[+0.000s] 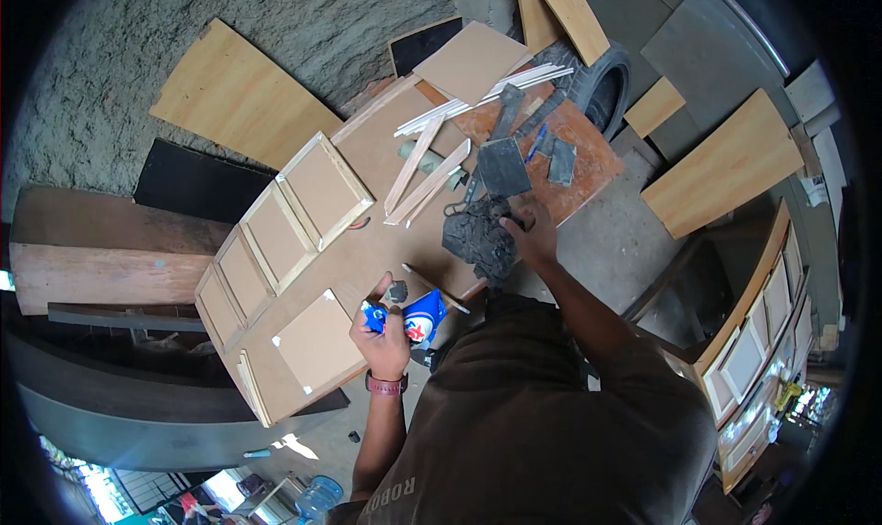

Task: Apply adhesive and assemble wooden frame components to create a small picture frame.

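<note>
My left hand [384, 343], with a reddish watch strap on its wrist, is closed around a blue packet [425, 318] with white and red markings. A small grey piece [397, 292] shows at its fingertips; I cannot tell whether it is gripped too. At the table's right edge my right hand [536, 234] has its fingers closed on a dark, crumpled cloth-like bundle [478, 238]. Its fingertips are partly lost against the dark material. Between the hands, a thin pale stick [435, 288] lies on the brown board tabletop [367, 254].
A pale wooden frame [299, 199] and a brown panel [322, 341] lie left on the table. Beyond are wood strips [427, 183], a dark square block [503, 167] and a reddish board [588, 148]. A tyre [609, 89] and leaning plywood [726, 167] stand around.
</note>
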Tool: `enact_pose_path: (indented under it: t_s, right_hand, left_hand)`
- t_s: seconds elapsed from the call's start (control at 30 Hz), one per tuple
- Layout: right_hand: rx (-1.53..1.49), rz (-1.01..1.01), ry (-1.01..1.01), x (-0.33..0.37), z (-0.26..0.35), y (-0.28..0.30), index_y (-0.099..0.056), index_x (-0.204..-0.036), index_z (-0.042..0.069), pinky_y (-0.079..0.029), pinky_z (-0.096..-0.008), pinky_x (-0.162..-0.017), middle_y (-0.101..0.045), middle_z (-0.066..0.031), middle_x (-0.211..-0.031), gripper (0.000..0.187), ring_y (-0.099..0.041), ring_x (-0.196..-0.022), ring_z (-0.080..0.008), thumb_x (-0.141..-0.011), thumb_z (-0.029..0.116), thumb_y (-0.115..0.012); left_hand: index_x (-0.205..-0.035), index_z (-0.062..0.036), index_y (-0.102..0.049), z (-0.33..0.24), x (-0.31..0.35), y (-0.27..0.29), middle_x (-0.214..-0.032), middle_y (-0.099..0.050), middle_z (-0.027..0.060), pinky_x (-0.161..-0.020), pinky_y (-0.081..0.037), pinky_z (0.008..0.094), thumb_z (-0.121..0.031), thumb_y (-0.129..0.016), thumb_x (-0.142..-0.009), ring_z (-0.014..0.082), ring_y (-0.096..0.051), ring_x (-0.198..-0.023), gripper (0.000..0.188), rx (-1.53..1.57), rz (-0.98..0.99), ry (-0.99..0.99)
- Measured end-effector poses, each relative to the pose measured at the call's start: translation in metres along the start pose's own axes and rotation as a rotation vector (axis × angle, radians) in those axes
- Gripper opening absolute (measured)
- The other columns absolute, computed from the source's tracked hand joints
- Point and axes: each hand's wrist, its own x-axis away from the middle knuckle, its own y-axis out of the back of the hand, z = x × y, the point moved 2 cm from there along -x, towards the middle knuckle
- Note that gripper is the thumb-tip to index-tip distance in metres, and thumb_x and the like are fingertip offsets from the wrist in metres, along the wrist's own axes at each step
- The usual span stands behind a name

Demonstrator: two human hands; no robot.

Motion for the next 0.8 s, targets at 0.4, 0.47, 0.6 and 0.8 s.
enact_pose_path:
  t_s: [0.4,0.47,0.6,0.8]
  right_hand:
    - [-0.684,0.868,-0.017,0.021,0.124,0.025,-0.055,-0.124,0.002,-0.048,-0.0344,-0.095,-0.063,-0.0116,-0.114,0.065,-0.059,-0.108,-0.0171,-0.071,0.019,-0.089]
    - [-0.685,0.771,-0.095,0.016,0.091,0.024,-0.057,-0.124,0.004,-0.048,-0.0339,-0.095,-0.062,-0.0098,-0.116,0.063,-0.058,-0.108,-0.0172,-0.071,0.017,-0.088]
    - [-0.719,0.530,-0.172,-0.011,0.029,0.031,-0.055,-0.128,0.006,-0.048,-0.0345,-0.096,-0.060,-0.0089,-0.119,0.065,-0.058,-0.107,-0.0199,-0.072,0.015,-0.087]
    - [-0.452,0.417,-0.279,-0.063,-0.093,0.048,-0.044,-0.143,0.006,-0.045,-0.0366,-0.103,-0.058,-0.0148,-0.128,0.085,-0.058,-0.117,-0.0259,-0.068,0.009,-0.085]
  left_hand:
    - [-0.126,0.0032,-0.060,0.000,-0.020,-0.083,-0.123,-0.066,0.0107,-0.088,-0.051,0.0274,-0.006,-0.081,-0.081,0.0115,-0.062,-0.100,0.051,0.003,0.250,0.088]
    - [-0.134,0.0025,-0.053,-0.018,-0.016,-0.090,-0.135,-0.059,0.0142,-0.097,-0.047,0.0318,-0.006,-0.081,-0.082,0.0162,-0.058,-0.114,0.060,0.050,0.256,-0.017]
    - [-0.153,-0.0006,-0.032,-0.013,-0.011,-0.073,-0.156,-0.038,0.0189,-0.117,-0.031,0.0413,-0.014,-0.079,-0.085,0.0280,-0.041,-0.141,0.083,-0.029,0.293,-0.072]
    - [-0.150,0.0029,-0.036,0.060,0.016,-0.014,-0.150,-0.046,0.0209,-0.116,-0.032,0.0389,-0.020,-0.077,-0.090,0.0270,-0.045,-0.138,0.076,0.019,0.099,0.155]
